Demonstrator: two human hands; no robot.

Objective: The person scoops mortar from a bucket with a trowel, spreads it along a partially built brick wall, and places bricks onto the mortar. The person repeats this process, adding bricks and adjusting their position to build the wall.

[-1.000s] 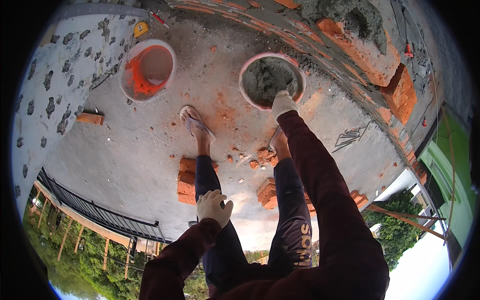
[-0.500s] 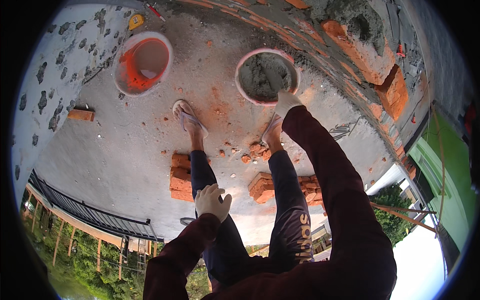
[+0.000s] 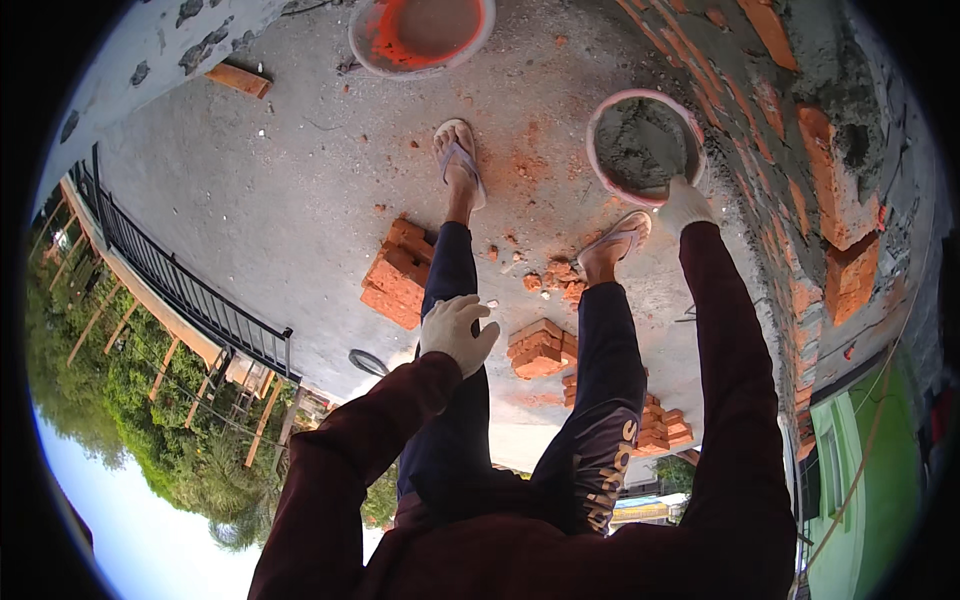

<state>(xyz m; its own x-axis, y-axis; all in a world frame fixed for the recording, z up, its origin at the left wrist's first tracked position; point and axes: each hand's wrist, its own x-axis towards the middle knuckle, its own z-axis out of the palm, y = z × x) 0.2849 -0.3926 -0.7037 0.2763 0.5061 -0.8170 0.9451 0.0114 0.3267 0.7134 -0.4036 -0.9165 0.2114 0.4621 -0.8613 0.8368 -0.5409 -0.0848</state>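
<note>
My right hand (image 3: pixel 684 203), in a pale work glove, is at the near right rim of a round pinkish tub (image 3: pixel 591 150). Wet grey mortar (image 3: pixel 635 140) fills much of the tub. The fingers are curled down over the mortar's edge; whatever they hold is hidden by the glove and the mortar. My left hand (image 3: pixel 457 335), also gloved, is over my left knee with thumb and fingers apart, and it holds nothing.
A second tub (image 3: pixel 487 40), stained orange inside, stands ahead. Brick stacks (image 3: pixel 398 275) (image 3: pixel 541 350) and broken brick (image 3: pixel 555 280) lie around my sandalled feet. A partly built brick wall (image 3: pixel 745 130) runs along the right. A dark railing (image 3: pixel 180 275) edges the floor at left.
The view has swung, so the tubs and my feet now appear farther right and higher. My right hand stays at the mortar tub; my left stays over my knee.
</note>
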